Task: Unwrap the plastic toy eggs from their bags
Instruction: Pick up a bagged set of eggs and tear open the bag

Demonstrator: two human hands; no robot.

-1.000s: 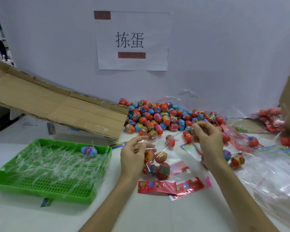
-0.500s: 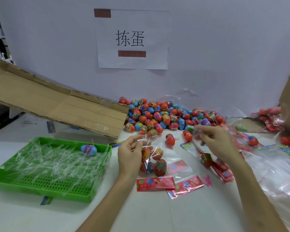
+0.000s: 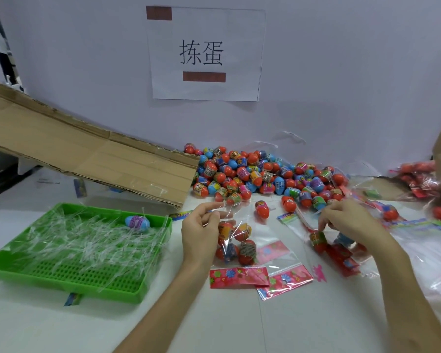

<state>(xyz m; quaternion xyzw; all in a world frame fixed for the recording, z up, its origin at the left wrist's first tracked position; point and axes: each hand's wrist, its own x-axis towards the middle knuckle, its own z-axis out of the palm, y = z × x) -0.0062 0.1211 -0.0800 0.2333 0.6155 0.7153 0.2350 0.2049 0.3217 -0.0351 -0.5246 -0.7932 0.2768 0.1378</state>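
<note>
My left hand (image 3: 201, 233) pinches the top edge of a clear bag (image 3: 236, 244) that holds several red and orange toy eggs and rests on the white table. My right hand (image 3: 351, 222) is lower at the right, its fingers curled on a second clear bag of eggs (image 3: 326, 244) with a red header card. A big pile of unwrapped eggs (image 3: 260, 174) lies at the back against the wall. Two single eggs (image 3: 262, 208) lie loose between the pile and my hands.
A green tray (image 3: 61, 281) at the left holds clear plastic strips and one blue egg (image 3: 137, 222). A cardboard flap (image 3: 87, 151) slopes above it. Red header cards (image 3: 260, 277) lie near me. More bagged eggs (image 3: 418, 174) and empty clear bags (image 3: 430, 263) are at the right.
My right hand has dropped from beside the left hand down and to the right onto the second bag of eggs. My left hand keeps its pinch on the first bag, which now rests lower.
</note>
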